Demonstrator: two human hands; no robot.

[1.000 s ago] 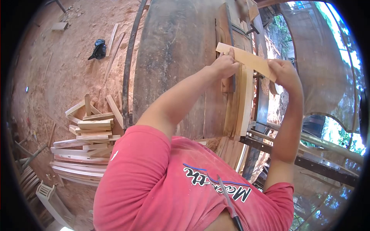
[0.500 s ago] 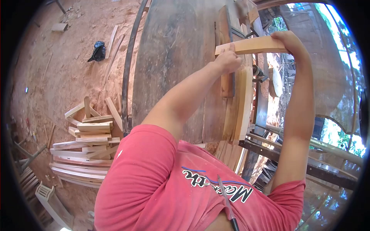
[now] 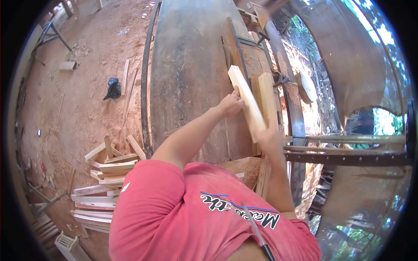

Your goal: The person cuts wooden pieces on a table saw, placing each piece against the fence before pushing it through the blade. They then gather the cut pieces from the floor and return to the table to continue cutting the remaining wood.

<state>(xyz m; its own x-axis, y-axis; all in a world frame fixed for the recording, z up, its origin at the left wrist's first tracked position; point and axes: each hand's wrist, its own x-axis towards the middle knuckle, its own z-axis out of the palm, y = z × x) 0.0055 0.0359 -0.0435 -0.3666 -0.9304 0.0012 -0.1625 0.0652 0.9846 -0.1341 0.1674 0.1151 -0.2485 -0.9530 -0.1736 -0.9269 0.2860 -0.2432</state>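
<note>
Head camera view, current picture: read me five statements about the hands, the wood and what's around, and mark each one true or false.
1. The left hand touches the pale wooden piece. True.
2. The right hand is at the far end of the wooden piece. False: it is at the end nearer the body.
3. The black bag lies on the table. False: it lies on the ground.
4. A wood pile lies left of the table. True.
5. The shirt is green. False: it is pinkish red.

The blurred right hand (image 3: 268, 138) hides 1 end of the wooden piece (image 3: 247, 99).
</note>
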